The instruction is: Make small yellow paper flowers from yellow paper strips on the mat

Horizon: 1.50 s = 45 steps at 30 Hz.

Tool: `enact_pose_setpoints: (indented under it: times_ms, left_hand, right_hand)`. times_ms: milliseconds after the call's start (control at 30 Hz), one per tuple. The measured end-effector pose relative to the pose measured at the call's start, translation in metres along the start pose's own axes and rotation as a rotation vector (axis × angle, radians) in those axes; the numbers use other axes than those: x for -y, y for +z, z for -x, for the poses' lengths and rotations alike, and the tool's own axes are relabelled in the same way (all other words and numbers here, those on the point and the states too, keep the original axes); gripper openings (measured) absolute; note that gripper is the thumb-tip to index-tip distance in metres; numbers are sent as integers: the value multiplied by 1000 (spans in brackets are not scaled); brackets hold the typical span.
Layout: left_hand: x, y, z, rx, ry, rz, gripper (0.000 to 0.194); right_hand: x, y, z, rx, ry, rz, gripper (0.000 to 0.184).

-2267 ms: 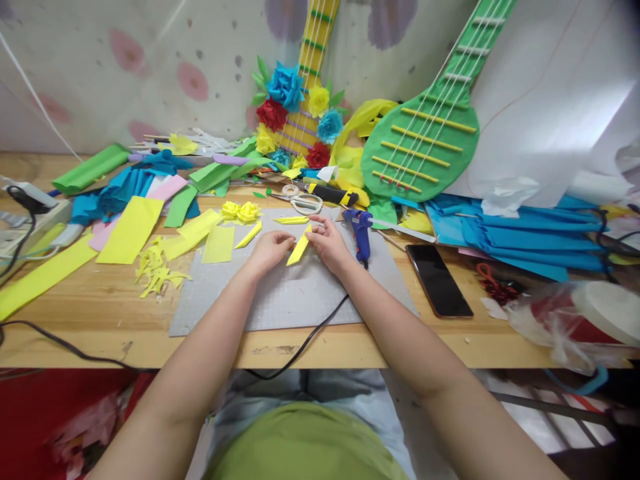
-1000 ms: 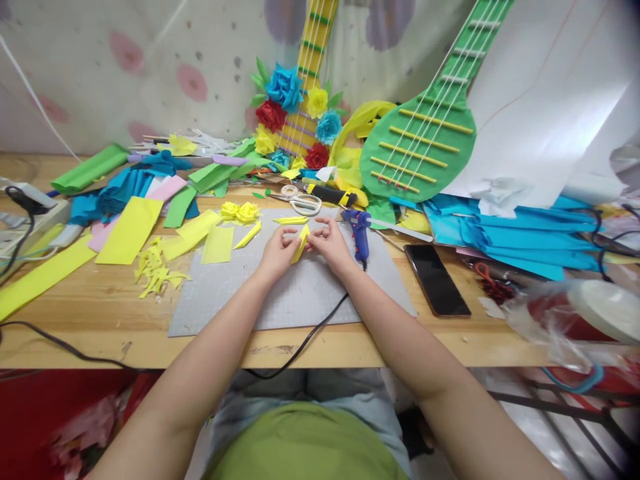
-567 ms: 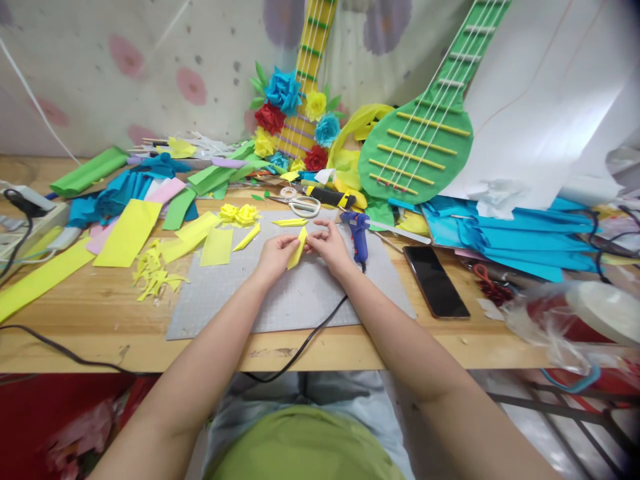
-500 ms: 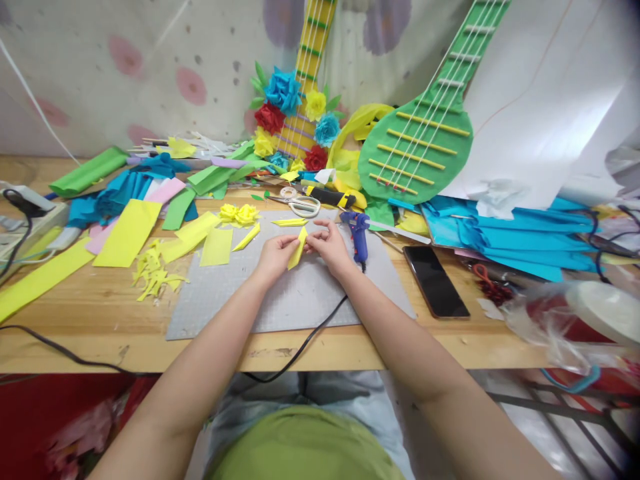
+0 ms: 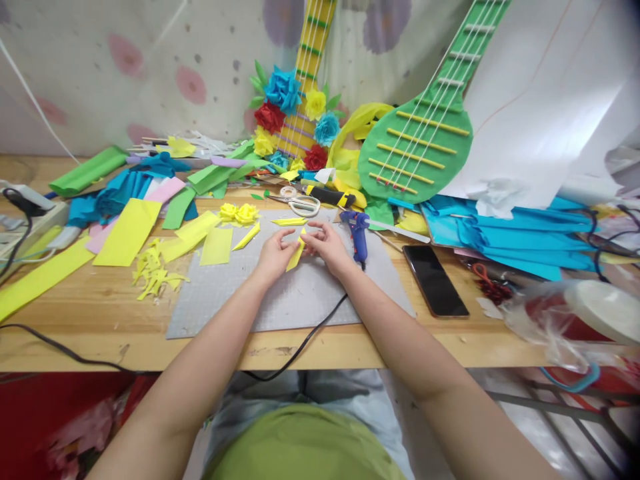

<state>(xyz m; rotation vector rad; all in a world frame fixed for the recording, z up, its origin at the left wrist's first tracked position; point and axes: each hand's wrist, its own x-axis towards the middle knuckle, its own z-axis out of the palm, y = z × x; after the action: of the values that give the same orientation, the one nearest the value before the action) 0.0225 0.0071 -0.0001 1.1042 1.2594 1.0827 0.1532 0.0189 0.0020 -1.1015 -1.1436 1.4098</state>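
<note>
A small folded piece of yellow crepe paper [image 5: 296, 257] is pinched between my two hands above the grey cutting mat [image 5: 220, 310]. My left hand [image 5: 276, 255] grips it at the left edge with thumb and fingers. From the other side, the fingers of my right hand [image 5: 327, 245] close on its upper end. Two similar folded yellow strips [image 5: 247, 237] lie just beyond my hands on the mat. A flat yellow paper rectangle [image 5: 217, 247] rests at the mat's left edge, near yellow paper flowers [image 5: 239, 213].
A blue glue gun [image 5: 358, 237] lies right of my hands, its black cord crossing the mat. Scissors [image 5: 303, 205] lie behind. A phone [image 5: 435, 280] sits at the right. Yellow scraps [image 5: 157, 270] lie left; a green paper instrument [image 5: 420, 147] leans at the back.
The fingers of both hands have shifted slightly around the folded yellow paper, covering more of its upper end. Everything on the table stays where it was.
</note>
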Motion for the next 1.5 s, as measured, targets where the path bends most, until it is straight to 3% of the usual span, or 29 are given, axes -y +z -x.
enact_pose_setpoints:
  times_ms: [100, 200, 300, 500, 633, 733, 1067, 1300, 1500]
  left_hand:
    - [-4, 1, 3, 64, -54, 39, 41]
    - [-9, -2, 5, 216, -136, 62, 26]
    - [-11, -7, 7, 330, -157, 41, 25]
    - [-8, -12, 6, 371, -89, 26, 24]
    - [-6, -12, 4, 322, -94, 49, 23]
    - [-6, -13, 3, 353, -89, 40, 25]
    - [-16, -19, 6, 449, -278, 147, 29]
    - [-7, -16, 1, 348, -166, 121, 34]
    - [2, -14, -6, 30, 23, -8, 29]
  right_hand:
    - [-2, -2, -1, -14, -30, -5, 37]
    - [-5, -5, -5, -50, -77, 1, 35]
    - [-8, -6, -7, -48, -104, 6, 38]
    - [-6, -5, -7, -55, -144, -80, 43]
    - [-5, -3, -6, -26, -48, -85, 46]
    - [-6, -3, -6, -10, -3, -64, 45]
    - [-3, -4, -4, 31, -69, -84, 38]
    - [-3, -3, -3, 88, -68, -51, 37]
    - [-6, 1, -4, 32, -79, 23, 28]
